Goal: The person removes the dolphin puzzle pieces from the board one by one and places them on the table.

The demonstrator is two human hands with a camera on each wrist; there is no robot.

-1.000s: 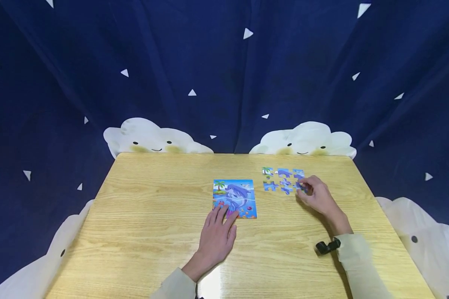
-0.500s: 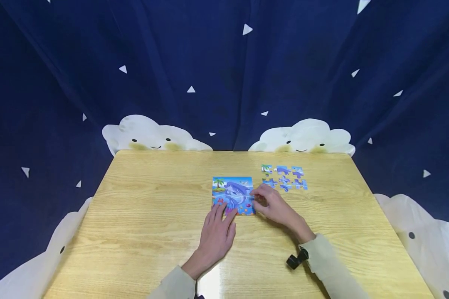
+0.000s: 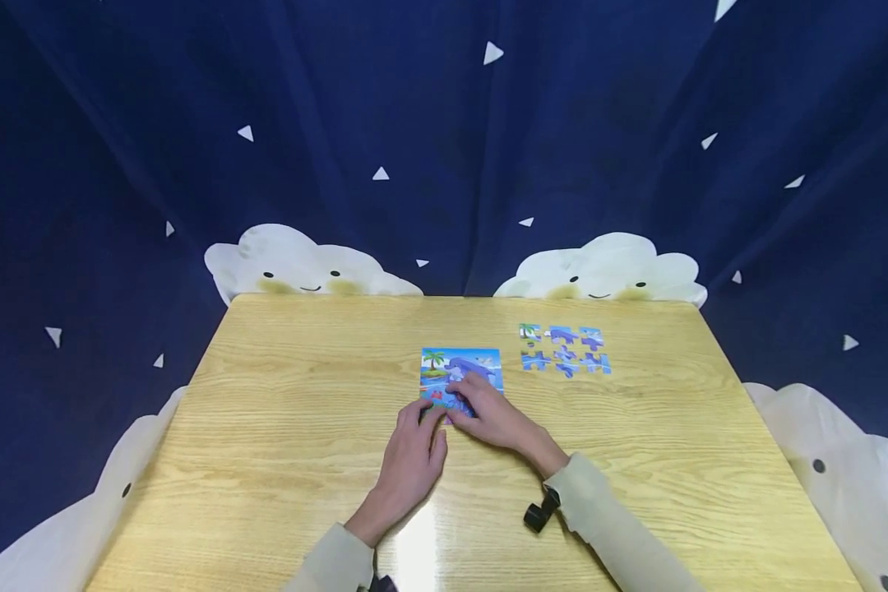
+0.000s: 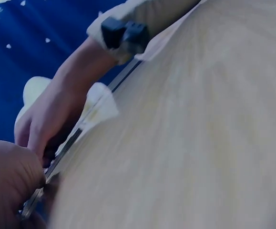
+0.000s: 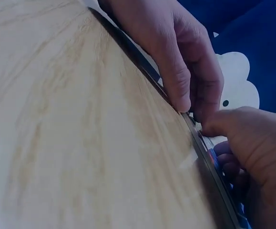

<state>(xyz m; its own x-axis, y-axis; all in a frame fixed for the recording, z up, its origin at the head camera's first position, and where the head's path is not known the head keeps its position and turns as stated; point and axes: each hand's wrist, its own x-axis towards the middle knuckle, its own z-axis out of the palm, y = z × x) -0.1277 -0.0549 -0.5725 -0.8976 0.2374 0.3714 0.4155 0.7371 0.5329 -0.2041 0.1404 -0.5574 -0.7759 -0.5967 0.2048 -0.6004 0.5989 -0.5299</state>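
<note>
A square dolphin puzzle picture (image 3: 435, 376) lies on the wooden table, its near part covered by both hands. My left hand (image 3: 412, 462) rests bent fingertips on its near edge, the thumb beside it. From the right, my right hand (image 3: 501, 421) reaches over the picture with curved fingers, its fingertips close to the left ones. Whether it pinches a puzzle piece is hidden. In the right wrist view the right hand (image 5: 264, 148) and left hand (image 5: 168, 45) meet at the picture's edge. Several loose puzzle pieces (image 3: 562, 335) lie in two rows to the right.
The wooden table (image 3: 303, 386) extends around the picture. Behind it hangs a dark blue curtain (image 3: 385, 99) with white triangles. White cloud shapes (image 3: 599, 267) stand along the back and sides. A small black wrist camera (image 3: 537, 516) hangs from the right sleeve (image 3: 599, 501).
My right hand has come from the loose pieces at the right to the picture's near part, beside my left hand. The left fingers have shifted slightly left and bent more.
</note>
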